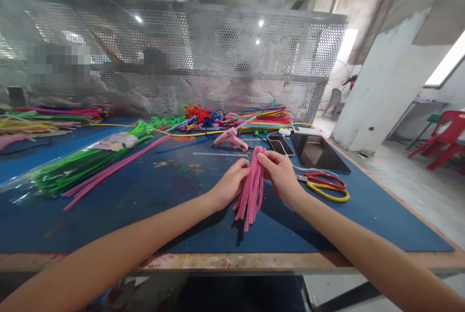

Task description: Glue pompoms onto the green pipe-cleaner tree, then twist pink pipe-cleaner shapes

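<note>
A bunch of pink pipe cleaners (250, 195), folded over at the top, hangs between my hands above the blue table mat. My right hand (279, 174) pinches the bunch near its folded upper end, thumb in front. On the other side, my left hand (230, 183) has its fingers curled against the strands; its fingertips are partly hidden behind them. The loose ends fan downward toward me. Just beyond my hands lies a pink hot glue gun (231, 140), with a clear glue stick (220, 154) in front of it.
Scissors (325, 186) with red and yellow handles, a phone (280, 146) and a black tablet (319, 153) lie right. At left are long pink pipe cleaners (116, 169) and a bag of green ones (87, 162). A perforated metal screen (203, 36) stands behind, with people beyond it.
</note>
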Action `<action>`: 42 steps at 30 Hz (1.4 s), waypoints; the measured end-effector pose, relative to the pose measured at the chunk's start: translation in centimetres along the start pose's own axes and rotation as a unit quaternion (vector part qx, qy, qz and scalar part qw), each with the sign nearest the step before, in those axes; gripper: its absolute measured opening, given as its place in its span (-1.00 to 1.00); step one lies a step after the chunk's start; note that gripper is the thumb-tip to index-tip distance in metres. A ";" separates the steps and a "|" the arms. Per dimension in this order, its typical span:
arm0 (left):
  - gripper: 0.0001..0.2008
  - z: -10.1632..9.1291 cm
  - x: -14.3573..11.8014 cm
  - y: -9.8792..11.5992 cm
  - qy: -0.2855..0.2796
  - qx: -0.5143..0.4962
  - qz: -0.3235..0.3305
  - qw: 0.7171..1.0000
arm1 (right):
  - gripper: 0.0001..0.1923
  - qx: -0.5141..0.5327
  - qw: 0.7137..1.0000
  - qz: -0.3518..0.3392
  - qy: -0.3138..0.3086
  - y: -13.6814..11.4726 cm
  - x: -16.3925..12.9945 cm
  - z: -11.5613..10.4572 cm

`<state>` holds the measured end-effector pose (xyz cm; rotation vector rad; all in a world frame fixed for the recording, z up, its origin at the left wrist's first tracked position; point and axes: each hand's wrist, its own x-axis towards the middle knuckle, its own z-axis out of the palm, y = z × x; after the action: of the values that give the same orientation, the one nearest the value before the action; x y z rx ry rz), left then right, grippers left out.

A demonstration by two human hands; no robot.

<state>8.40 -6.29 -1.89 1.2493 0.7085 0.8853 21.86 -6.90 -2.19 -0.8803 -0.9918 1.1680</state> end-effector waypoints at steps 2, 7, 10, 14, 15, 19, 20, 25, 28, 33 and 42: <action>-0.84 0.2 -0.2 0.0 -0.005 -0.016 0.000 1.000 | -0.68 -0.013 1.000 -0.014 -0.005 -0.1 -0.1 0.0; -0.62 0.5 -0.5 0.0 -0.012 -0.042 0.016 0.999 | -0.70 -0.036 0.998 -0.048 -0.016 -0.5 -0.7 0.3; -0.57 0.6 -0.7 0.1 -0.048 -0.002 0.007 0.999 | -0.71 -0.048 0.996 -0.062 -0.036 -0.8 -0.9 0.5; -0.60 0.5 -1.0 0.5 -0.121 0.010 -0.012 0.993 | -0.70 -0.064 0.993 -0.069 -0.074 -1.4 -0.9 0.3; -0.60 0.4 -1.1 0.7 -0.139 -0.008 -0.025 0.990 | -0.68 -0.075 0.990 -0.067 -0.096 -1.5 -0.8 0.1; -0.66 0.1 -1.5 1.6 -0.247 -0.055 -0.150 0.956 | -0.54 -0.149 0.959 -0.117 -0.212 -1.9 -0.8 -0.5; -0.67 0.0 -1.6 1.8 -0.273 -0.052 -0.186 0.942 | -0.50 -0.165 0.946 -0.139 -0.241 -2.0 -0.9 -0.7; -0.63 -0.4 -1.8 1.9 -0.341 -0.042 -0.293 0.892 | -0.44 -0.200 0.901 -0.148 -0.355 -2.0 -1.3 -0.6; -0.60 -0.5 -1.5 1.4 -0.317 -0.024 -0.274 0.908 | -0.43 -0.262 0.894 -0.186 -0.312 -1.7 -1.1 -0.8; -0.57 -0.2 -1.0 0.6 -0.201 0.080 -0.177 0.960 | -0.53 -0.459 0.820 -0.280 -0.195 -1.3 -0.2 -1.9; -0.58 -0.7 -0.6 1.4 -0.175 0.250 -0.103 0.947 | -0.53 -0.491 0.847 -0.174 -0.103 -1.3 0.5 -1.8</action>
<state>7.32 -6.33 -0.69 1.6922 0.7825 0.2979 24.04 -6.72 -1.45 -1.2941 -1.9056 0.3792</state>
